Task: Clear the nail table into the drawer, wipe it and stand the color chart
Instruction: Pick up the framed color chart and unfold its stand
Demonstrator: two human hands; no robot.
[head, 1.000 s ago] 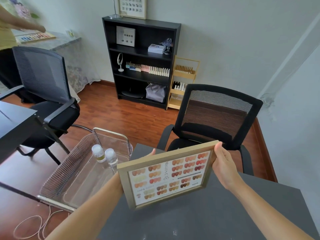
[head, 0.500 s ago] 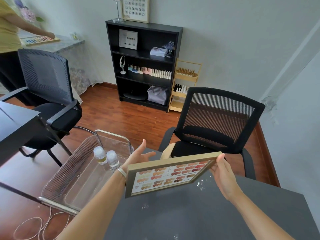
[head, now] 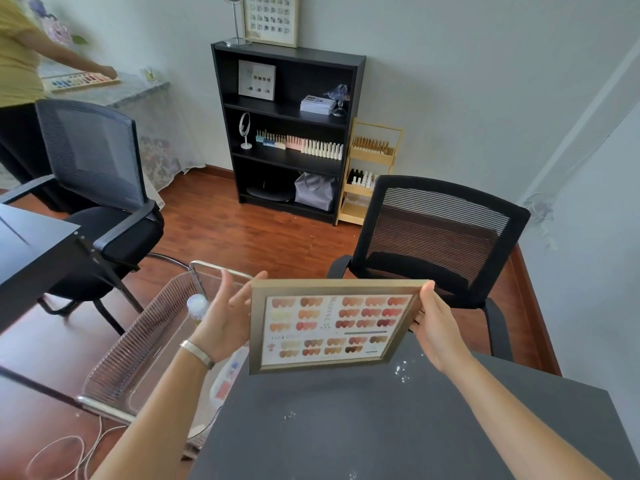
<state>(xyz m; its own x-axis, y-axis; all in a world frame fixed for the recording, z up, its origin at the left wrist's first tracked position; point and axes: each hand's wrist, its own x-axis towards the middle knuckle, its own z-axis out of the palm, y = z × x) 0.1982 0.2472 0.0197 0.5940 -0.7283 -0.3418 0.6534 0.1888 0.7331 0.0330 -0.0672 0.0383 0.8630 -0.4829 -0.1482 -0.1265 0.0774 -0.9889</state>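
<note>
The color chart [head: 329,327], a gold-framed card of nail swatches, hangs tilted toward me above the far left part of the dark grey nail table [head: 381,431]. My right hand [head: 434,329] pinches its right edge near the top corner, thumb in front and fingers behind. My left hand [head: 225,318] is spread with straight fingers beside the chart's left edge; whether it touches the frame I cannot tell. Water drops lie on the tabletop. Left of the table stands the clear drawer tray [head: 138,341] with a white-capped bottle [head: 197,304] inside, partly hidden by my left hand.
A black mesh chair [head: 433,237] stands right behind the table. Another chair [head: 93,157] and a black desk [head: 27,244] are at the left. A black bookshelf [head: 287,133] lines the far wall. A person in yellow [head: 17,64] works at the far left. A white cable [head: 69,452] lies on the floor.
My left hand let go of the chart and opened beside its left edge. The chart tipped nearly flat, then swung up to face me again, held by my right hand.
</note>
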